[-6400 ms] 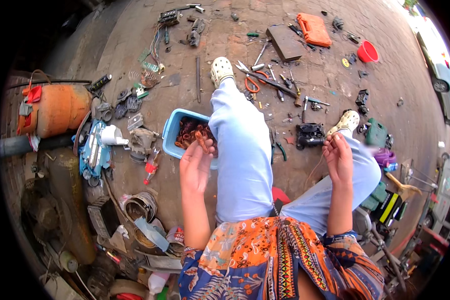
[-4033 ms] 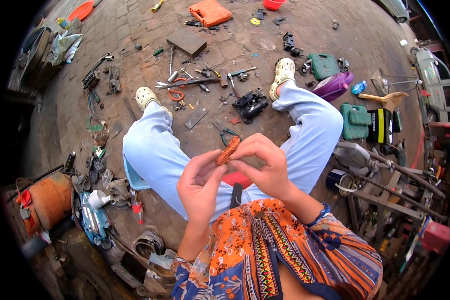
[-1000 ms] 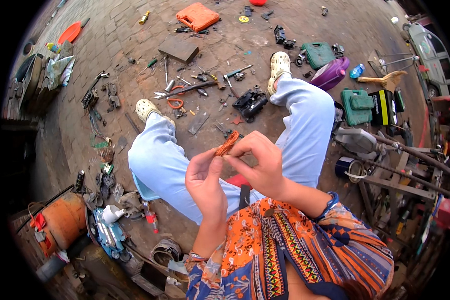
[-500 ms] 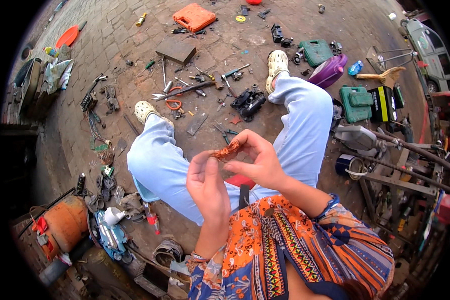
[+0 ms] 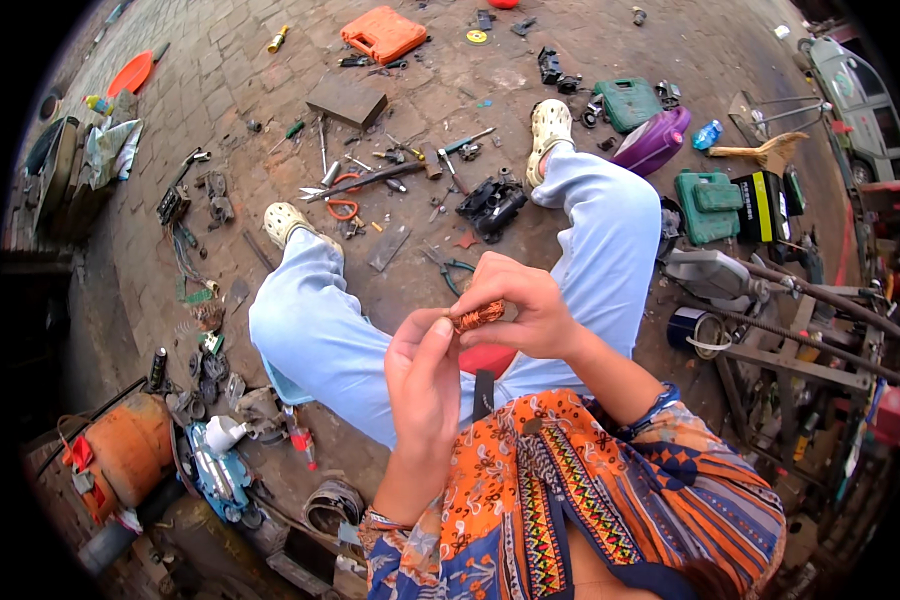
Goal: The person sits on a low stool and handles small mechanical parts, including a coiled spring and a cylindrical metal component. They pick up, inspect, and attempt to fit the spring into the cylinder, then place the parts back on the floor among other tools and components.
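Note:
A small twisted bundle of copper wire (image 5: 480,317) is held between my two hands, above my lap. My left hand (image 5: 425,365) pinches its left end between thumb and fingertips. The fingers of my right hand (image 5: 523,305) close around the other end, partly covering it. Just beyond my hands, a pair of pliers (image 5: 450,268) with dark green handles lies on the ground. A black motor-like part (image 5: 492,207) sits farther off between my feet, near red-handled shears (image 5: 345,195).
Hand tools and scrap parts lie around a metal block (image 5: 347,101). Beyond it is an orange case (image 5: 384,34). To the right are a purple jug (image 5: 652,141), green cases (image 5: 710,207) and a metal frame (image 5: 800,365). An orange gas cylinder (image 5: 128,443) lies at left.
My right hand has shifted slightly right and down, its fingers closing more tightly around the copper wire bundle. My left hand still pinches the other end, now slightly farther right.

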`<state>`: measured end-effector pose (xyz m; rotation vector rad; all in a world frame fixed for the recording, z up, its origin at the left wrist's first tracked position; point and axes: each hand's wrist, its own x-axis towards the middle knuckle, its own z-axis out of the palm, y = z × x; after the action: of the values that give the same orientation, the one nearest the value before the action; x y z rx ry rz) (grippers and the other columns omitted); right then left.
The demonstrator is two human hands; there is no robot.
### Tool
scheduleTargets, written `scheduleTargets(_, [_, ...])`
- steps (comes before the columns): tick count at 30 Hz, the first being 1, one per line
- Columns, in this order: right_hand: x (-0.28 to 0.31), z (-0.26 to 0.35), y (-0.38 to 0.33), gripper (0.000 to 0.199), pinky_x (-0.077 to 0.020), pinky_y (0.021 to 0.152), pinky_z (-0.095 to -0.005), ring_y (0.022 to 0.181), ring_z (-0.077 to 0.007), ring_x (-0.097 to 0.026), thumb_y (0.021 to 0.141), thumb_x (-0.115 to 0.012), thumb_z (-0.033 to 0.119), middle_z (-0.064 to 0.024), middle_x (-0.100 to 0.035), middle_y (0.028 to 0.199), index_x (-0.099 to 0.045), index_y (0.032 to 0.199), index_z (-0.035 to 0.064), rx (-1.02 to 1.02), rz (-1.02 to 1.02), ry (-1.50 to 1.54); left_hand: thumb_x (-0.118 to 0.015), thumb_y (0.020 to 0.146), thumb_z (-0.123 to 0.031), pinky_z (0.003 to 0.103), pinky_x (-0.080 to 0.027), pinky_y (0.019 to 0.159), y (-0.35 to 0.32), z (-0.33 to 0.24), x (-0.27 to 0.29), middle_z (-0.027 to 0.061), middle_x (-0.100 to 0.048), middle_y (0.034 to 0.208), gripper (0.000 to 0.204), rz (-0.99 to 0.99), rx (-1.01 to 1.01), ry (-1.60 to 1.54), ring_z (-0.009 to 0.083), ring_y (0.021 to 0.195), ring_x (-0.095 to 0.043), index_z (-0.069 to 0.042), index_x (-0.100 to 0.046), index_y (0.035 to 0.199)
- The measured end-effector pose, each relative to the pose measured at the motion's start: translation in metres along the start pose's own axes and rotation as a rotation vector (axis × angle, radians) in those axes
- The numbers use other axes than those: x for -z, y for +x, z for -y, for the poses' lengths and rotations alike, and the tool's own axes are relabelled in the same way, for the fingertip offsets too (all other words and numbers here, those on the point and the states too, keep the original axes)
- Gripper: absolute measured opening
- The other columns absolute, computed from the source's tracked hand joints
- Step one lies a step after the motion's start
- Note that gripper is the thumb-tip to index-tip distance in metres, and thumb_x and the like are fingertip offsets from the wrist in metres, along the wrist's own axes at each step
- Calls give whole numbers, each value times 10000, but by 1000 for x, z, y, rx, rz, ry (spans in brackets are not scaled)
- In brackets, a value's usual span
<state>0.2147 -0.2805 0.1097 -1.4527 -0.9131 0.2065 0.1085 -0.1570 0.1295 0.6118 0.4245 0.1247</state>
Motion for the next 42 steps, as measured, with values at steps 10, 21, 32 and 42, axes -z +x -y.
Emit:
scheduleTargets(10, [-1, 14, -9, 224, -471, 767, -258, 873, -110, -585, 799, -688, 24, -40, -619, 910, -608, 1007, -6, -357, -97, 405, -624, 842, 32, 259, -474, 794, -3, 9, -6, 85, -594, 993, 209, -42, -624, 949, 148, 907, -581, 25, -578, 1046])
scheduleTargets(21, [-8, 26, -14, 238, -489, 823, -269, 909, -117, -602, 829, -682, 59, -68, -625, 967, -583, 1025, -34, -508, -149, 565, -656, 769, 91, 311, -514, 730, 4, 10, -6, 133, -622, 947, 247, -44, -1068, 1242, 232, 852, -620, 8, -602, 995])
scheduleTargets(32, [-12, 37, -10, 431, -466, 797, -251, 877, -103, -575, 832, -646, 14, -60, -594, 923, -440, 1210, -13, -488, -246, 557, -670, 741, 114, 317, -515, 766, 6, 11, 1, 136, -600, 982, 274, -91, -1132, 1227, 243, 874, -606, -4, -577, 971])
scheduleTargets(42, [-23, 36, -15, 459, -446, 728, -248, 792, -122, -573, 736, -712, -56, -62, -569, 849, -466, 1118, 12, -174, -347, -3, -701, 702, 127, 318, -538, 721, 12, 12, 3, 143, -582, 984, 326, -49, -1260, 1301, 240, 862, -615, -1, -566, 970])
